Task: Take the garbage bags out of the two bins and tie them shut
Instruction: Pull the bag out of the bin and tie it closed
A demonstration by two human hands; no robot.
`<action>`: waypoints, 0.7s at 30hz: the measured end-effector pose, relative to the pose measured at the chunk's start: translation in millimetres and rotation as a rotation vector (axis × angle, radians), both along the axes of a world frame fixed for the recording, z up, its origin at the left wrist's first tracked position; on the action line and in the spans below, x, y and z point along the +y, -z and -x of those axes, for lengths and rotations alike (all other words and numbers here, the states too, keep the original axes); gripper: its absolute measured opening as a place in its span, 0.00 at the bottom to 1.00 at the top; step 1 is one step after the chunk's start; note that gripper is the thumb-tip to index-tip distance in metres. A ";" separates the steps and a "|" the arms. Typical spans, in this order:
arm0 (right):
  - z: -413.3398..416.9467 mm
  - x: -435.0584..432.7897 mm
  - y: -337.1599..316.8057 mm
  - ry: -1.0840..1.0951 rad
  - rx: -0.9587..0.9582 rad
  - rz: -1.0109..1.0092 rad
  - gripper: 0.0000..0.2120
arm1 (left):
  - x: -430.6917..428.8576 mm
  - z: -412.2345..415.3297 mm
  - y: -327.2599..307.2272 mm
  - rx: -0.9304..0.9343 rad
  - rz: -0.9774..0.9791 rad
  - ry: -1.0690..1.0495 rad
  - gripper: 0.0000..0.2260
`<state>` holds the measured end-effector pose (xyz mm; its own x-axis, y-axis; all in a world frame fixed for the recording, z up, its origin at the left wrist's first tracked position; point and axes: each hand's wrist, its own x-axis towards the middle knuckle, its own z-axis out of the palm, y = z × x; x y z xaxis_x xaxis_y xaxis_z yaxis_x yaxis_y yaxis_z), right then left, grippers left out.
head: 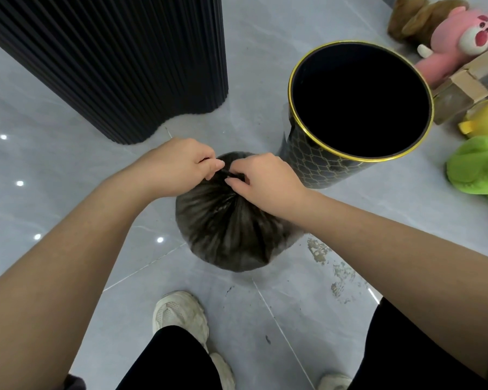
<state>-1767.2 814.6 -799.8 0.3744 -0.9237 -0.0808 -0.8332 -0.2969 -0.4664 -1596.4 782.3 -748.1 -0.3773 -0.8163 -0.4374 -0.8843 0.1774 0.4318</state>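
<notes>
On the grey floor stands a black, gold-rimmed bin, and just beside it, nearer the person's feet, sits the full dark garbage bag. Left hand and right hand meet at its top, each grip pinching the gathered neck.

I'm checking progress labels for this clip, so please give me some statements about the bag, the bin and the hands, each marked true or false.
1. The left hand and right hand both pinch the gathered top of the garbage bag. True.
2. The garbage bag sits inside the bin. False: it stands on the floor beside the bin.
3. The bin lies tipped on its side. False: it stands upright, mouth open.
4. A green plush toy lies to the right of the bin. True.
</notes>
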 end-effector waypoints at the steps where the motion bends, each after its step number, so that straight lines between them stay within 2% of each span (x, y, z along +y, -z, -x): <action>1: -0.5 -0.5 0.3 -0.004 0.011 0.008 0.10 | 0.4 -0.3 -0.7 0.000 -0.004 -0.003 0.16; 5: -0.5 0.4 4.0 -0.010 0.049 0.045 0.11 | 1.3 -0.7 0.7 -0.015 -0.049 0.005 0.16; 9: 0.6 1.6 5.5 -0.002 -0.023 0.024 0.11 | 2.1 1.1 0.3 -0.011 -0.100 0.024 0.16; 13: -2.4 0.7 4.1 0.010 -0.033 -0.003 0.07 | 1.0 5.3 -1.3 -0.041 -0.063 0.019 0.16; 18: -6.1 -1.0 2.8 0.022 -0.023 -0.019 0.12 | 2.2 0.0 1.3 -0.040 -0.024 -0.016 0.18; 21: -5.9 1.1 6.3 0.099 0.020 -0.025 0.09 | 1.8 1.0 3.2 -0.027 0.004 -0.018 0.19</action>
